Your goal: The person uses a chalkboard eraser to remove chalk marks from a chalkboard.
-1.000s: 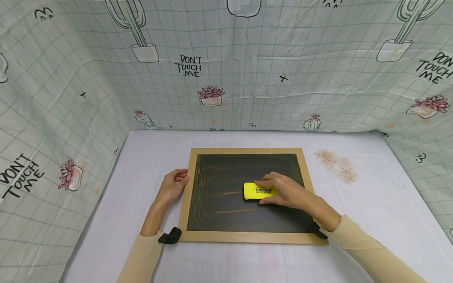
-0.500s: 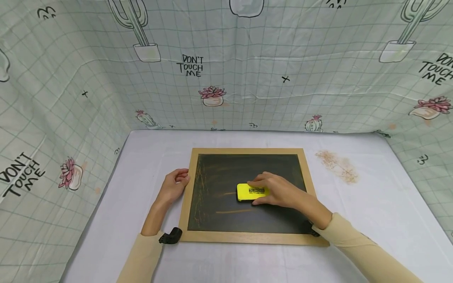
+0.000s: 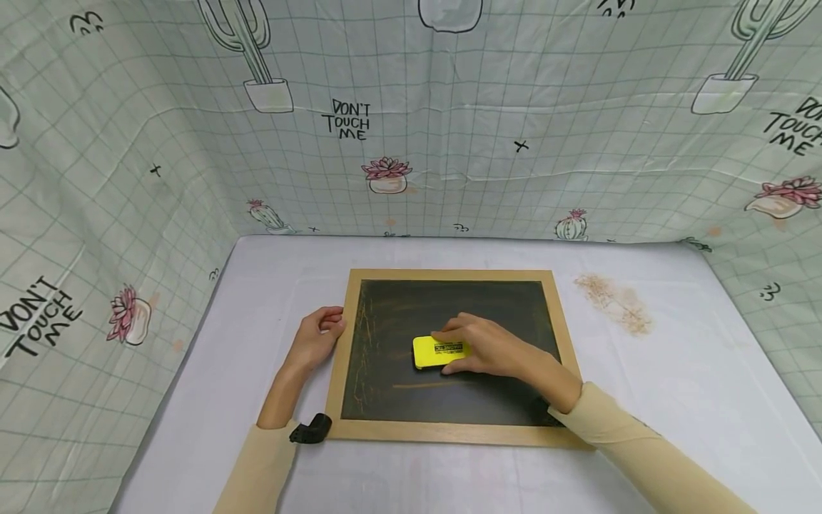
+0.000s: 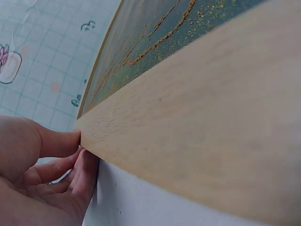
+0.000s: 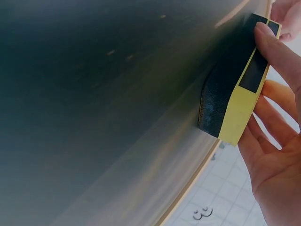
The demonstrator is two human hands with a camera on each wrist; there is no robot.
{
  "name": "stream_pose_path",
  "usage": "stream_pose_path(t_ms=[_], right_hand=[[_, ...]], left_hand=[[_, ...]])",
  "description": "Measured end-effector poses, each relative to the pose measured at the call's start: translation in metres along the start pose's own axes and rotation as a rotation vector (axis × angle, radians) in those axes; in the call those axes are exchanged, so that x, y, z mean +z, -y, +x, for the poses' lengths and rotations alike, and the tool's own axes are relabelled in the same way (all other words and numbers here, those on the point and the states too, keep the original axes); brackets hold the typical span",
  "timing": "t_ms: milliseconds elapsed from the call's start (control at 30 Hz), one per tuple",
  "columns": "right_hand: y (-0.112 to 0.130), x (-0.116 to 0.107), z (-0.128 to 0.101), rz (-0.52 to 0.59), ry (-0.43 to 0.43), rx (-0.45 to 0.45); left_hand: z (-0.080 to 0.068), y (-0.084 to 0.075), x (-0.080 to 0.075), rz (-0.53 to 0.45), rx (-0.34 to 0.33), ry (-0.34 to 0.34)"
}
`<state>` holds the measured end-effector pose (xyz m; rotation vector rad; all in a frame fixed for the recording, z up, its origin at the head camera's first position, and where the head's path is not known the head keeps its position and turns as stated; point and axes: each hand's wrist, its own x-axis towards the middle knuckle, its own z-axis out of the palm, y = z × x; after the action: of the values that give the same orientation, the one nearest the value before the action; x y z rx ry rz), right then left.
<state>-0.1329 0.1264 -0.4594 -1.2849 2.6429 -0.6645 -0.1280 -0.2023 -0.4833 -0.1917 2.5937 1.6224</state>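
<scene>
A chalkboard [image 3: 501, 303] in a light wooden frame [image 3: 462, 432] lies flat on the white tabletop. My right hand [image 3: 491, 348] holds a yellow board eraser [image 3: 425, 353] with a dark felt underside, thumb on one long side and fingers on the other. The eraser sits near the board's middle, felt towards the dark surface. On the left, my left hand [image 3: 315, 339] grips the frame's outer edge; in the left wrist view the thumb [image 4: 61, 142] is at the edge and the curled fingers lie below it. A pale orange chalk streak [image 3: 424, 386] shows below the eraser.
Orange chalk dust [image 4: 164, 37] lies in lines along the board's left side. A smear of orange dust [image 3: 613, 303] marks the tabletop right of the board. Cloth printed with cacti [image 3: 449, 121] hangs behind and at both sides.
My right hand has slid the eraser leftwards across the board, covering the upper chalk streak that showed earlier. My left hand has stayed at the frame's left edge.
</scene>
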Motion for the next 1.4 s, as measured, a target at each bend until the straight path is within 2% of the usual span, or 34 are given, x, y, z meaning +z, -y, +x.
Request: stream_pose_path(t_ms=[267,767,1400], right_hand=[[0.007,0.005,0.015,-0.011,0.028,-0.046],[0.025,0.011,0.041,-0.008,0.079,-0.081],[0.020,0.009,0.029,0.011,0.050,-0.056]], left_hand=[[-0.001,0.000,0.000,0.009,-0.009,0.002],[0.000,-0.001,0.000,0.006,-0.012,-0.002],[-0.002,-0.004,-0.002,0.012,-0.022,0.002]])
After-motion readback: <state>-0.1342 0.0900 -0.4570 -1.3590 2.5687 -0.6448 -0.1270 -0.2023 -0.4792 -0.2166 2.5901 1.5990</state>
